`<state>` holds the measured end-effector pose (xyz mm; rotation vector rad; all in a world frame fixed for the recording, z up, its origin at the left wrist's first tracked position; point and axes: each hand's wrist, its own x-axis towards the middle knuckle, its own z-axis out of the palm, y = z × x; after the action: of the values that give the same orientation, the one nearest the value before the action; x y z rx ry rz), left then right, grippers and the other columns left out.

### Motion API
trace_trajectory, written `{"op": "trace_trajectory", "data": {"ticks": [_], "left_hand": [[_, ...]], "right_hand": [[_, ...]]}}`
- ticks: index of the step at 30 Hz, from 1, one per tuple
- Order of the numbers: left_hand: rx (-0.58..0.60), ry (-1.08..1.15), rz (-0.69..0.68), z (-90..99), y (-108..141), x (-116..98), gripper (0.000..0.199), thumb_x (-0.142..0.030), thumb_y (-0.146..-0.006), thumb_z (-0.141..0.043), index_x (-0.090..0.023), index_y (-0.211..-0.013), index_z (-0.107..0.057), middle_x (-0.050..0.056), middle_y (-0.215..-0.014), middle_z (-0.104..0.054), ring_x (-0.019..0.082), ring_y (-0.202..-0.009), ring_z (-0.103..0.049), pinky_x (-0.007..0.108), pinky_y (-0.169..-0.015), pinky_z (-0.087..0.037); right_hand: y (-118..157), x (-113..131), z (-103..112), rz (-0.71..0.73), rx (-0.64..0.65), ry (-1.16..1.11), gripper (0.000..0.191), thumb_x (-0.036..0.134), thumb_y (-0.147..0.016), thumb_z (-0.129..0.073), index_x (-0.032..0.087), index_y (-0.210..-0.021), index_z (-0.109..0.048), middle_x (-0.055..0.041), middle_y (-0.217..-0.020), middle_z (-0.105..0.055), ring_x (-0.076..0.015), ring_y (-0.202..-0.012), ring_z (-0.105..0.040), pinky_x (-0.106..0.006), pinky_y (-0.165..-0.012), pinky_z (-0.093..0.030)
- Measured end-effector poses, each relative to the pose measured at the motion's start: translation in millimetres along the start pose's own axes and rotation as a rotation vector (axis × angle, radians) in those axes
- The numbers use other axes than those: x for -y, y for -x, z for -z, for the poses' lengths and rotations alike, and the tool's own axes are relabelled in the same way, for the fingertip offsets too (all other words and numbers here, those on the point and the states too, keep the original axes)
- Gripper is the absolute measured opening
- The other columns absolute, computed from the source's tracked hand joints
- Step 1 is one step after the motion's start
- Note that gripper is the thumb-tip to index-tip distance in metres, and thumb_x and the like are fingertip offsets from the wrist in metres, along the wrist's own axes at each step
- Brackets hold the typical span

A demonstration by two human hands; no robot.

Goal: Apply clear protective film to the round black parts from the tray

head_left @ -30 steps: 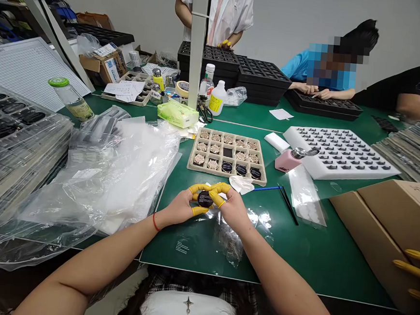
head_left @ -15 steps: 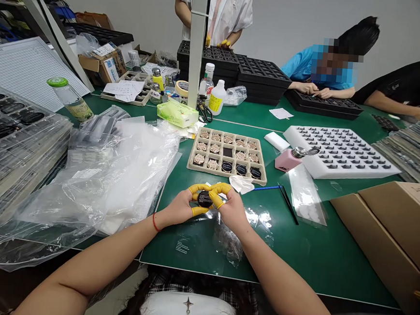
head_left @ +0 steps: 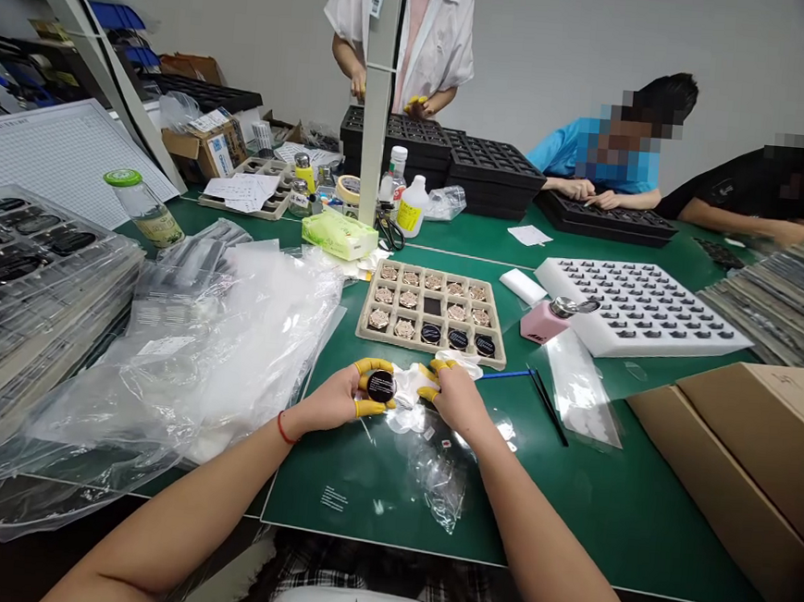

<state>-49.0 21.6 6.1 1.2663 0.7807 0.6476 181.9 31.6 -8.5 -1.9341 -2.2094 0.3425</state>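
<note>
My left hand, in yellow finger cots, grips a round watch head by its edge; a black disc with white print faces up. To its right my right hand, also in yellow finger cots, pinches a white cloth that reaches over to the watch head. Just beyond the hands lies a beige compartment tray holding several rose-gold watch heads and three black printed discs. One compartment in its middle row shows only dark bottom. Crumpled clear film lies below my right hand.
Plastic sheets and stacked trays fill the left. On the right are a pink pump bottle, black tweezers, a white foam tray and cardboard boxes. A post rises at the back; co-workers sit and stand beyond.
My right hand has moved off the watch head to the right and now has the white cloth, drawn toward the left hand. The view has tilted slightly upward.
</note>
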Motion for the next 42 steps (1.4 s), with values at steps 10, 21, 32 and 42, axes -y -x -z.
{"op": "trace_trajectory", "data": {"ticks": [10,21,32,42], "left_hand": [[-0.123,-0.142,-0.075,-5.9,-1.1,1.6,0.053,-0.03,-0.07,-0.072,-0.02,-0.116,-0.048,0.004,-0.094,-0.063,0.016,-0.081,-0.061,0.032,-0.078,-0.049],[-0.004,-0.094,-0.09,-14.0,-1.9,11.6,0.051,-0.024,-0.073,-0.068,-0.017,-0.119,-0.047,0.004,-0.094,-0.063,0.015,-0.08,-0.061,0.027,-0.072,-0.049],[-0.058,-0.144,-0.05,-7.6,-1.4,7.0,0.051,-0.03,-0.069,-0.072,-0.018,-0.114,-0.051,0.004,-0.094,-0.065,0.016,-0.079,-0.062,0.028,-0.072,-0.05],[-0.177,-0.117,-0.082,0.6,-3.6,9.1,0.06,-0.023,-0.063,-0.076,-0.017,-0.117,-0.048,0.007,-0.102,-0.063,0.017,-0.084,-0.062,0.026,-0.074,-0.049]], "right_hand": [[20.7,35.0,9.9,0.282,-0.379,-0.509,0.017,0.029,-0.09,-0.046,0.022,-0.1,-0.058,-0.006,-0.093,-0.062,-0.0202,-0.084,-0.054,-0.033,-0.072,-0.043],[20.6,51.0,-13.8,0.353,-0.515,-0.225,0.017,0.021,-0.087,-0.043,0.017,-0.085,-0.06,-0.0076,-0.077,-0.057,-0.0213,-0.075,-0.046,-0.034,-0.067,-0.037],[30.2,53.0,4.2,0.581,-0.482,-0.188,0.03,0.007,-0.081,-0.044,0.022,-0.097,-0.062,-0.0064,-0.087,-0.058,-0.0219,-0.086,-0.046,-0.039,-0.08,-0.04],[40.3,65.0,-7.3,0.634,-0.516,-0.139,0.031,0.005,-0.079,-0.047,0.024,-0.095,-0.065,-0.0052,-0.082,-0.059,-0.021,-0.085,-0.048,-0.043,-0.091,-0.037]]}}
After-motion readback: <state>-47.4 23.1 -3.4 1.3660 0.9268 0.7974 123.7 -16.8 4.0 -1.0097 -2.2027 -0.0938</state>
